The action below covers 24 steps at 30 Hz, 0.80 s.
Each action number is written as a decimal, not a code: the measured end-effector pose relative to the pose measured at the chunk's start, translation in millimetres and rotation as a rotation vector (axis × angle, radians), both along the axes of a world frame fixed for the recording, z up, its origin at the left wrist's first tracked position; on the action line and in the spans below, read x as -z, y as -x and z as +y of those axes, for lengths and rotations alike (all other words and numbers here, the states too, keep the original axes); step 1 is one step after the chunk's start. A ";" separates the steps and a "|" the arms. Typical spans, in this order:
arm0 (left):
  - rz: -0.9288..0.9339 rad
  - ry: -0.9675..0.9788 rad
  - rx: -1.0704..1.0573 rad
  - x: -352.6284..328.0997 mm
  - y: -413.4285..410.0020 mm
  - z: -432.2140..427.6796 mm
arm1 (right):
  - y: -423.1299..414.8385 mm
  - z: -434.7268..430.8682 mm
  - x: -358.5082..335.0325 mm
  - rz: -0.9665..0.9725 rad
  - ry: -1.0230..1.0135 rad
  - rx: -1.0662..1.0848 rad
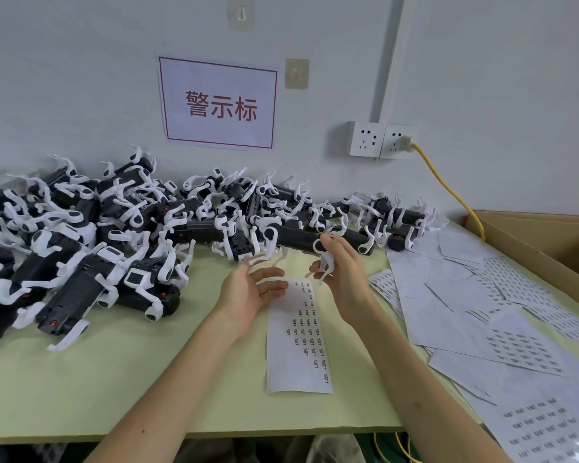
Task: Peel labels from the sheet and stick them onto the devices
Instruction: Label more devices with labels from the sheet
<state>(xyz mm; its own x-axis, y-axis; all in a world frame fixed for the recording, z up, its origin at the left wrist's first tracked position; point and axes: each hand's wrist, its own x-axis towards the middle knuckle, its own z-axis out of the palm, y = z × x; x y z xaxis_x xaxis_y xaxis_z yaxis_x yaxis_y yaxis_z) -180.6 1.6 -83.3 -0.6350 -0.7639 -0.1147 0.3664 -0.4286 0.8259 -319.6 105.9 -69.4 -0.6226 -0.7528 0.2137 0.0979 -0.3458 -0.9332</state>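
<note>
White plastic legs stick out between the curled fingers of the right hand (pixel 341 282), which grips a black device (pixel 295 238) by one hip and holds it just beyond the far end of the sheet (pixel 295 369). The left hand (pixel 251 290) lies palm up and loose, wide and holding nothing, its fingertips over the sheet's far left corner. Its thumb tip is close under another leg of the device; whether it touches I cannot tell. The sheet lies flat on the green table (pixel 97 389), long way towards the person, between the two forearms, with small dark labels (pixel 310 329) in columns down its right half. Left of the sheet and beyond it, a pile (pixel 91 235) of like devices, black with white legs, sprawls along the foot of the wall. Right of the sheet, loose sheets (pixel 475 295) overlap in a heap, some printed with labels, some blank. Further right of the sheet, past that heap, stands a cardboard box (pixel 555 255). On the wall beyond the sheet hang a red-bordered sign (pixel 219 103) and two sockets (pixel 381 140), with a yellow cable (pixel 445 182) plugged into the right one.
</note>
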 end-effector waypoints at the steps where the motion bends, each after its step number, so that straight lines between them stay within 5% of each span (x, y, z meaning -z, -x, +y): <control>1: 0.003 -0.018 -0.021 0.3 0.3 -0.6 | 1.1 0.0 0.4 -0.024 -0.008 0.005; 10: -0.029 0.001 -0.063 -0.4 0.9 -0.8 | 10.2 0.9 -1.8 -0.362 0.055 0.063; 12: -0.131 0.238 -0.185 2.8 -0.7 2.0 | 11.7 -0.1 -1.1 -0.324 0.048 0.148; 16: -0.760 1.072 -0.459 19.2 -1.9 -1.0 | 16.1 -1.4 1.9 -0.197 -0.027 0.354; 20: -1.193 1.284 -0.120 25.6 5.2 -3.6 | 16.1 -3.7 4.5 -0.106 -0.065 0.402; 24: -1.160 1.373 -0.077 27.0 4.6 -4.5 | 14.1 -4.6 6.5 -0.025 -0.082 0.437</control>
